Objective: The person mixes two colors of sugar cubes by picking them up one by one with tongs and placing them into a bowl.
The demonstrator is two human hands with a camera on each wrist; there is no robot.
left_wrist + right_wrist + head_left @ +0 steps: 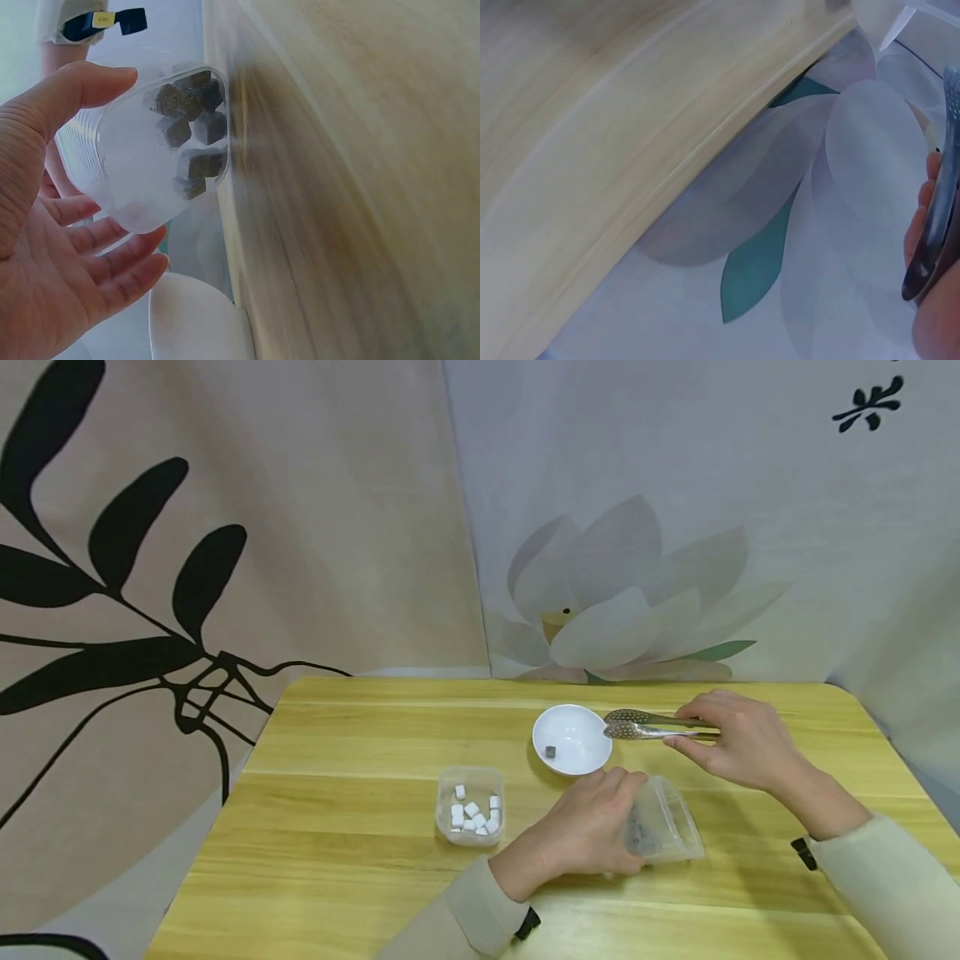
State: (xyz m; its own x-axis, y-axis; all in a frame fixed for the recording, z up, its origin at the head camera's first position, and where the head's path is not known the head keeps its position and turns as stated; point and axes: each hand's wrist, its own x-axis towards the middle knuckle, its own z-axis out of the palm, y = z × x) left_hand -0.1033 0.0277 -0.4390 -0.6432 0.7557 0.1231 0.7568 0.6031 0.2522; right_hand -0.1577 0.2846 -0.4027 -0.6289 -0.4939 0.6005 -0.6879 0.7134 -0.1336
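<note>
My left hand [588, 831] grips a clear plastic container [671, 818] tipped on its side on the table, its mouth facing right. In the left wrist view, several dark grey cubes [178, 130] lie in it, with the thumb and fingers on opposite sides. My right hand [742, 739] pinches metal tongs [637, 731] with perforated tips, level over the table. The tong tips are at the right rim of a white bowl [581, 739]; whether they touch it I cannot tell. One grey cube [551, 752] sits inside that bowl.
Left of my left hand, an upright clear plastic container [471, 772] holds several white cubes [471, 810]. All of this stands on a wooden table [337, 827]. Behind its far edge hangs a printed cloth [360, 527] with leaf and flower patterns.
</note>
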